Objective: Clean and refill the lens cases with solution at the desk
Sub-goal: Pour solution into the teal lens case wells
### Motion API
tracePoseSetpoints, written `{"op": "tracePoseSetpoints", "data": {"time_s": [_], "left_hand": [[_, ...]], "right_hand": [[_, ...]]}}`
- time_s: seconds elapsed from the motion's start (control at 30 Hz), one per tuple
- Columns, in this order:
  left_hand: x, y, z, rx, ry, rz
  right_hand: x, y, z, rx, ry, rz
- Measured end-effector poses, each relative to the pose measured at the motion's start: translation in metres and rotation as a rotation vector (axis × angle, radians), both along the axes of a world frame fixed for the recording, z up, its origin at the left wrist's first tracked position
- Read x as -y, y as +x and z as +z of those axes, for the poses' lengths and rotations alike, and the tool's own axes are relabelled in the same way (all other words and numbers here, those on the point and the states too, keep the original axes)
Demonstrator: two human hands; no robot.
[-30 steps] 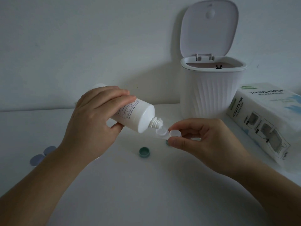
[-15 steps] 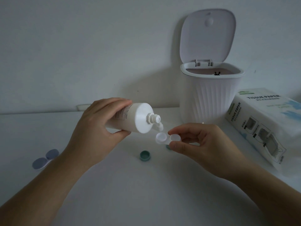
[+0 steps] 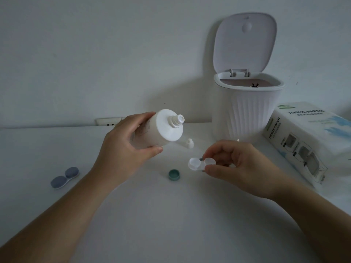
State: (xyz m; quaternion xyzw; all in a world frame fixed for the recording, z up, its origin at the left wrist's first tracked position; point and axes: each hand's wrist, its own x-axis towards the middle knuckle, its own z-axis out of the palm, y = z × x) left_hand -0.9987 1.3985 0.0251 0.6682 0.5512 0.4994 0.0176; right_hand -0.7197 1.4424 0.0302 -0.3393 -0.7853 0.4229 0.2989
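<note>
The bottle [image 3: 161, 130] is plain white with small grey print down its side; its loose cap [image 3: 189, 143] is white too. The open lens case [image 3: 201, 164] is clear, milky white. At its eight o'clock lies a teal lid [image 3: 174, 174]. The closed lens case [image 3: 65, 177] is dusty blue. The bin [image 3: 247, 114] is white with upright ribs. The tissue pack [image 3: 307, 137] is white with pale blue patches and a green logo.

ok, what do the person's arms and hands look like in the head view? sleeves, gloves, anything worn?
Both are bare. The left hand and right hand show no gloves, and no rings are visible on the fingers that show. Both forearms are uncovered all the way to the frame's bottom edge: no sleeves, watch, bracelet or wristband in view. No markings or tape on either arm.
</note>
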Motion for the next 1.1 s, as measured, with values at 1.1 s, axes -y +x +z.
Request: {"op": "tracePoseSetpoints", "data": {"time_s": [1.1], "left_hand": [[0.002,0.002,0.0,-0.042,-0.019,-0.018]], "right_hand": [[-0.004,-0.001,-0.014,0.321,0.242,0.05]]}}
